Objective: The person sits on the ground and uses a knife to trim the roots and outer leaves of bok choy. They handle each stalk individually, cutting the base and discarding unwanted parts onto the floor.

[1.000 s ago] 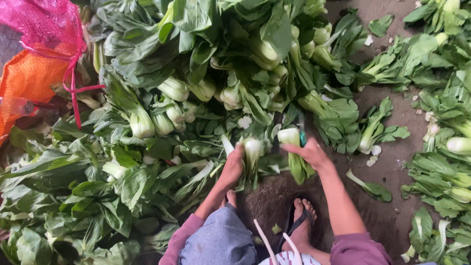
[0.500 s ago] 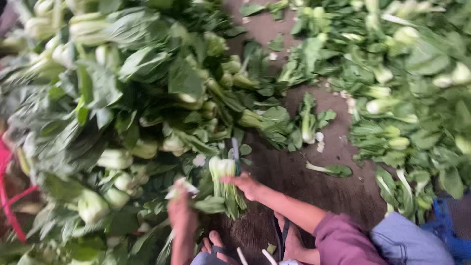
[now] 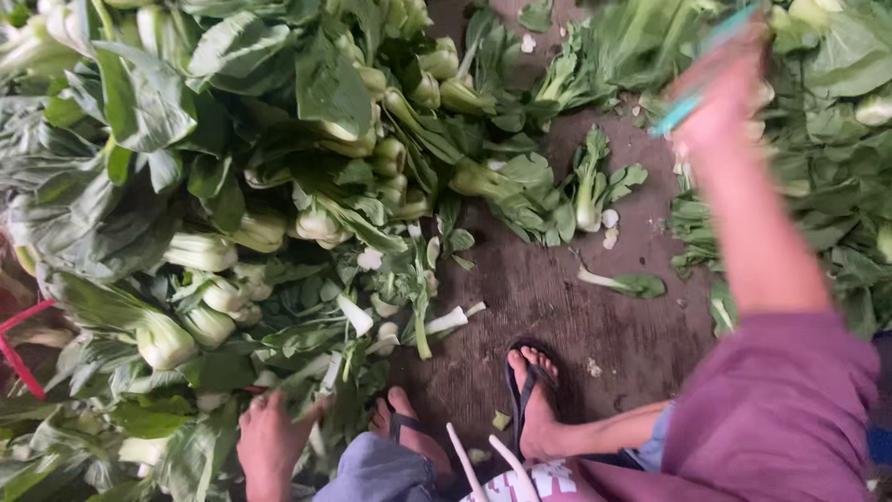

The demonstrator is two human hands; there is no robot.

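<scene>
Green-leaved, pale-stemmed bok choy (image 3: 200, 251) lies heaped beside the left hand (image 3: 271, 439)

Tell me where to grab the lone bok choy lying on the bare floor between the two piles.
Grip the bok choy at its pale, firm base, which points toward the feet, coming from above on the near side. Its leaves fan away toward the far pile and would tear. The left hand rests on the leaves of the near pile; the right hand is raised and blurred.
</scene>
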